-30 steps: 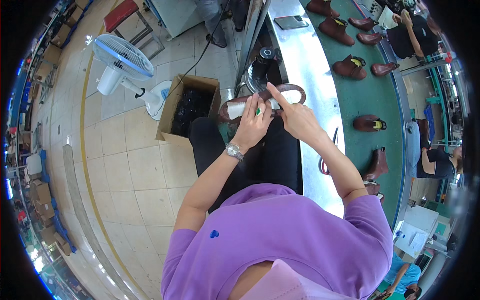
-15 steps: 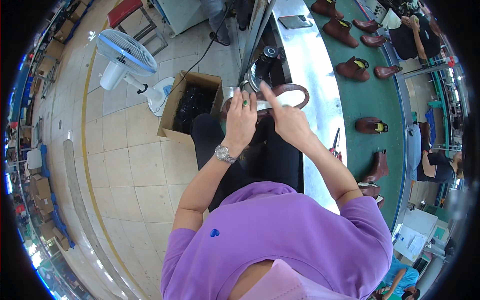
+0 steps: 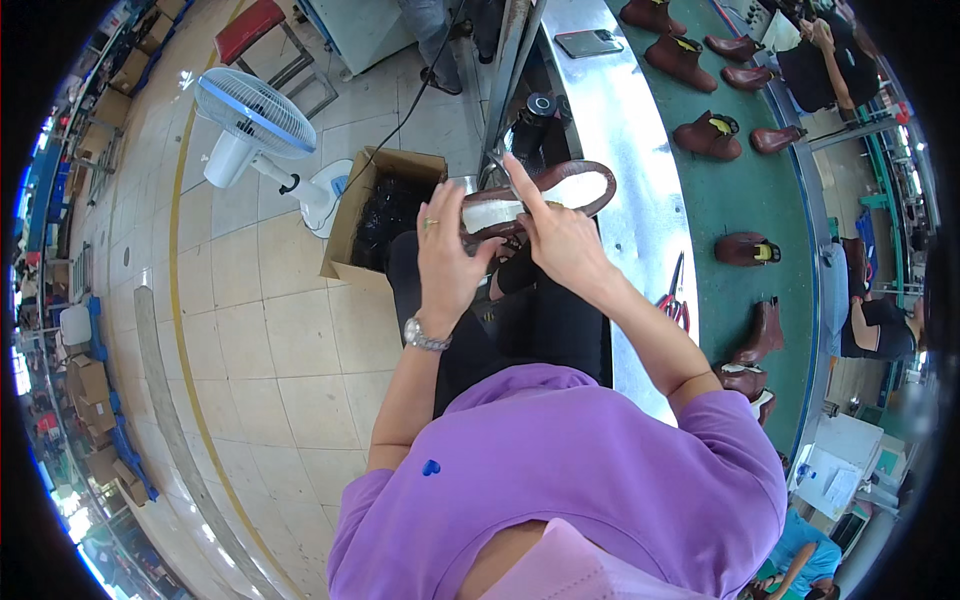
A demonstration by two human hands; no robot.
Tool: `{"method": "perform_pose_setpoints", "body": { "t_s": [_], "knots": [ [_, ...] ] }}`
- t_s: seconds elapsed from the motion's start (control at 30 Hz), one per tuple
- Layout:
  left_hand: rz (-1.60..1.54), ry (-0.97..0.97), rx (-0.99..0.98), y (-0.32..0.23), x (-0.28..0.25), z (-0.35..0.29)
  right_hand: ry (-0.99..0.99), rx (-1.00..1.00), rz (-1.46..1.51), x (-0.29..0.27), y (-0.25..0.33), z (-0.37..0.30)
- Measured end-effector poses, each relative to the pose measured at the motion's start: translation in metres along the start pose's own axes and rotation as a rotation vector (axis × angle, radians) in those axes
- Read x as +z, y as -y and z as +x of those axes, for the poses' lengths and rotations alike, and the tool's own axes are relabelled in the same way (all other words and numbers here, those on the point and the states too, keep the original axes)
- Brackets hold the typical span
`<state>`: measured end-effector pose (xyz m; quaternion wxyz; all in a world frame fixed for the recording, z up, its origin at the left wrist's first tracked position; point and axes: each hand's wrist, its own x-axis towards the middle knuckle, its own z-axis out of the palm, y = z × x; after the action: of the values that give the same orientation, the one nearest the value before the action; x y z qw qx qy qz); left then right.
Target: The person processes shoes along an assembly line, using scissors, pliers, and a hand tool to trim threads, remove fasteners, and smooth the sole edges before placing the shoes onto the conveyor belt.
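Note:
A dark brown shoe [image 3: 603, 203] lies sole side up above my lap, with a white insole [image 3: 580, 190] along its bottom. At its left end is my left hand [image 3: 450, 260], a watch on the wrist, its fingers on the far side and its thumb on the near side. My right hand [image 3: 565, 245] lies over the shoe's middle. Its index finger points away across the insole while the other fingers are folded, and I cannot make out what they hold. A bit of bright metal shows beside that fingertip.
To my right runs a metal bench [image 3: 640, 150] with a phone [image 3: 589, 43] and red-handled pliers [image 3: 676, 305]. Beyond, brown boots [image 3: 707, 135] stand on a green conveyor [image 3: 705, 200]. At left are a carton [image 3: 345, 235] of black material and a fan [image 3: 250, 115]. Co-workers sit across the conveyor.
My left hand has moved left and nearer, turning so its thumb shows and uncovering the insole's left part. The right hand has shifted slightly left and nearer across the shoe.

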<state>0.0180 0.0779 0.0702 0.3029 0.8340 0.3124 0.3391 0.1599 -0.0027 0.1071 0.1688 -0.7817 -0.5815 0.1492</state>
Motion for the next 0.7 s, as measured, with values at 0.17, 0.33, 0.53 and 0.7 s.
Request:
{"method": "perform_pose_setpoints", "body": {
  "t_s": [0.17,0.33,0.53,0.7],
  "knots": [
    [-0.029,-0.069,-0.137,0.014,-0.018,-0.031,0.114,-0.003,-0.040,0.002,-0.003,0.009],
    [-0.115,0.010,-0.307,0.023,-0.017,-0.064,-0.072,-0.092,0.105,0.007,0.004,0.010],
    [-0.345,0.220,-0.458,0.014,0.004,-0.077,0.155,-0.087,-0.018,-0.014,-0.021,0.031],
    [-0.420,0.296,-0.473,0.011,0.019,-0.077,-0.018,0.059,-0.230,-0.028,-0.074,0.051]
  ]
}}
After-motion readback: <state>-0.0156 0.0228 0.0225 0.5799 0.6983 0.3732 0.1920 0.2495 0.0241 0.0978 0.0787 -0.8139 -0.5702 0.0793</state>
